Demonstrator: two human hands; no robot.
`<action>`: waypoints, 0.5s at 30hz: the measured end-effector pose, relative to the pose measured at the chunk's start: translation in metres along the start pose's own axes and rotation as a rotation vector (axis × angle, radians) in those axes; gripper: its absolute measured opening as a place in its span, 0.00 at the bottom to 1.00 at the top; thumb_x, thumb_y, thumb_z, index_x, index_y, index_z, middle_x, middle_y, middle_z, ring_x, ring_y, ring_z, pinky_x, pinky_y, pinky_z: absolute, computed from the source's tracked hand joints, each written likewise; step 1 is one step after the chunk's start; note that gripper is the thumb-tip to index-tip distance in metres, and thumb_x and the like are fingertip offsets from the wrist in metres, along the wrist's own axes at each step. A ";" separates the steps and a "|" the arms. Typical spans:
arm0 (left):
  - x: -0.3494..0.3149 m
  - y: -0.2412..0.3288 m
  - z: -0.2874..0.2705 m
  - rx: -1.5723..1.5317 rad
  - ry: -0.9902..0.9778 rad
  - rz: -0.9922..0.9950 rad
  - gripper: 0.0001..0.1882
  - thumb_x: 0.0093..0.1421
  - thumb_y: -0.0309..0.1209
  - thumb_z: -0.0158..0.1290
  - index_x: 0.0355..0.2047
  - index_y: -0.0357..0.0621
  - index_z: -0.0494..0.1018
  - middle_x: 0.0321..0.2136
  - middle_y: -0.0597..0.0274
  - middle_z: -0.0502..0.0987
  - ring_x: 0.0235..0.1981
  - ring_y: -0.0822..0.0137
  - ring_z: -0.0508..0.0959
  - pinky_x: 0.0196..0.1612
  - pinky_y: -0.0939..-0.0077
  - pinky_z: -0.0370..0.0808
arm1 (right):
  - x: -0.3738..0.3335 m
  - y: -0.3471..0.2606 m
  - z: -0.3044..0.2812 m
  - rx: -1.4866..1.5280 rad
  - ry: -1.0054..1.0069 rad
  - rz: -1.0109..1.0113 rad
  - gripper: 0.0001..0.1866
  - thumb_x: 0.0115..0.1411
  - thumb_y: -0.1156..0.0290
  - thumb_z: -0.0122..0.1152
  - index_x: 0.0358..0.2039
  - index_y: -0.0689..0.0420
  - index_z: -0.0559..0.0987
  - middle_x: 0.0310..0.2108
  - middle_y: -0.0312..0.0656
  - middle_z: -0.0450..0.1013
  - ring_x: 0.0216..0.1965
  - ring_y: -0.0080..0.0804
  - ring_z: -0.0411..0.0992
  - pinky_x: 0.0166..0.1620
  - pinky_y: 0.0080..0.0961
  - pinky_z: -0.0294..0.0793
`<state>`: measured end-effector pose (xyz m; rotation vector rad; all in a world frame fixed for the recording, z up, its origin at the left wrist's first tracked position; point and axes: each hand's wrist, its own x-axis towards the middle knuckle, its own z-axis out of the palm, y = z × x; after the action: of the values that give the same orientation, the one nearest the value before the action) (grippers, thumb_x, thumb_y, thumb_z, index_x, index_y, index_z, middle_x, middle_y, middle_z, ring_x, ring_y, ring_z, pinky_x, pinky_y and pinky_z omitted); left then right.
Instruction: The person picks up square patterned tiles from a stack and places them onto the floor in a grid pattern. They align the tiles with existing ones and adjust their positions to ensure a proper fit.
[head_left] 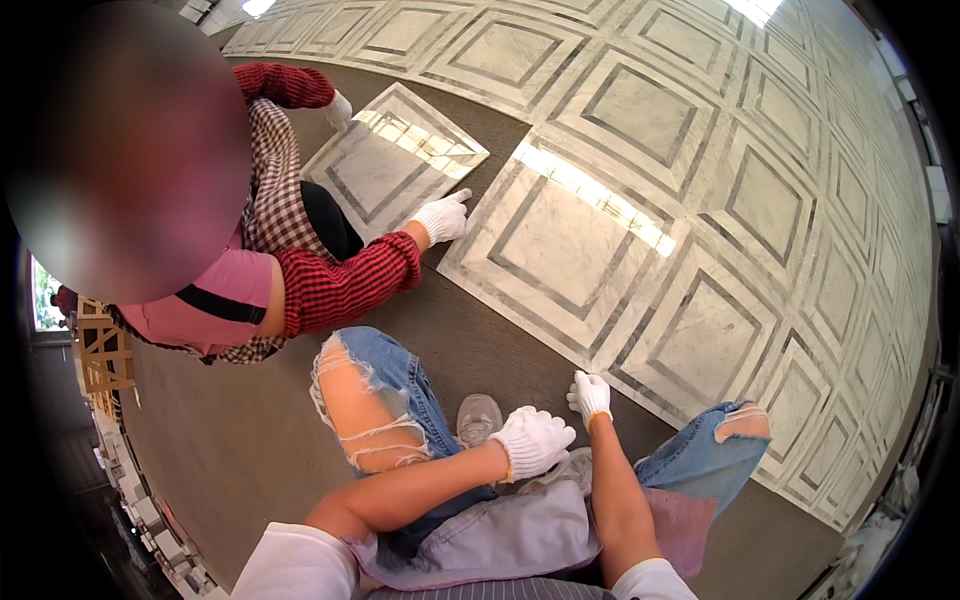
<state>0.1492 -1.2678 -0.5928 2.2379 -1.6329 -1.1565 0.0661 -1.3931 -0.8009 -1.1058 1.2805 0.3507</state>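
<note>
My left hand (535,442), in a white knitted glove, is closed above my lap, its fingers curled in; whether anything is inside is hidden. Also gloved in white, my right hand (591,395) is closed beside the near corner of a marble tile (560,245) with a grey square inlay. Its fingertips are partly hidden, and I cannot tell whether they touch the tile's edge. At the upper left, another person's gloved hand (442,217) is at the near edge of a separate tile (385,160); their other gloved hand (340,112) is at its far side.
Many inlaid tiles (760,190) lie in rows to the right and far side. Grey floor (250,430) runs between me and the tiles. The other person, in red checked sleeves (345,290), crouches close on my left. A wooden crate (103,345) stands behind them.
</note>
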 end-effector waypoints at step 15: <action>-0.002 -0.002 -0.001 -0.005 0.017 0.002 0.14 0.57 0.43 0.52 0.32 0.46 0.72 0.28 0.56 0.76 0.31 0.56 0.78 0.35 0.61 0.73 | -0.003 -0.002 0.006 -0.002 -0.051 0.022 0.15 0.61 0.63 0.53 0.37 0.63 0.75 0.25 0.41 0.72 0.20 0.28 0.71 0.21 0.25 0.71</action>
<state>0.1515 -1.2655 -0.5922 2.2365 -1.6234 -1.1361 0.0702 -1.3886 -0.7978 -1.0783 1.2483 0.3945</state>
